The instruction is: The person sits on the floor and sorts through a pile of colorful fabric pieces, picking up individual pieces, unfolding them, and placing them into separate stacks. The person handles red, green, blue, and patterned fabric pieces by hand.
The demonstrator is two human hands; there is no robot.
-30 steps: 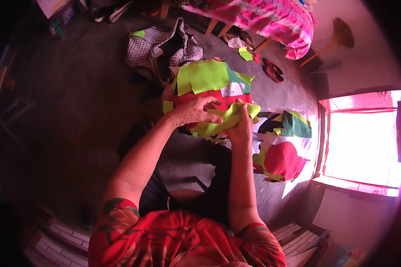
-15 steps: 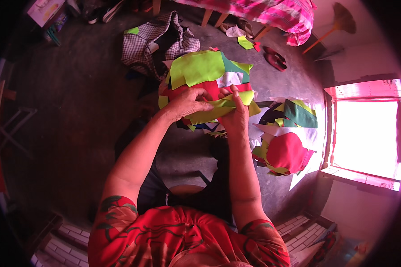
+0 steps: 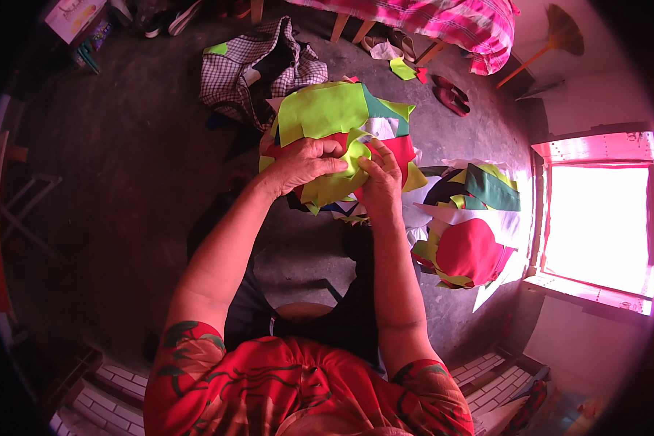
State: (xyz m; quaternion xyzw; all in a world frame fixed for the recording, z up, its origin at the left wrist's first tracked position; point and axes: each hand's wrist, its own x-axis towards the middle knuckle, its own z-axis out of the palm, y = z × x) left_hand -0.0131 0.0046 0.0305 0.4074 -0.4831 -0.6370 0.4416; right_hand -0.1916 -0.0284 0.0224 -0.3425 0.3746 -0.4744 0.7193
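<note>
Both my hands hold a yellow-green piece of cloth (image 3: 332, 190) above a heap of coloured fabric scraps. My left hand (image 3: 305, 166) pinches the piece on its left side. At the right, my right hand (image 3: 382, 176) grips its bunched-up edge between thumb and fingers. Behind them on the heap lie a large lime scrap (image 3: 320, 110), a dark green scrap (image 3: 384, 115) and some red cloth (image 3: 400, 149). Blue and white bits show under my hands; the lower part of the heap is partly hidden by them.
To the right sits a second heap of scraps with a round red piece (image 3: 466, 251), near a bright window (image 3: 596, 229). Checked cloth (image 3: 232, 76) lies on the floor beyond. Dark red shoes (image 3: 451, 96) and a pink-covered table (image 3: 443, 22) are at the far side; a broom (image 3: 559, 33) leans right.
The yellow-green cloth, stretched out between my hands before, is now folded and bunched. My right hand has turned and shifted slightly down and left, its fingers bent closer to the left hand.
</note>
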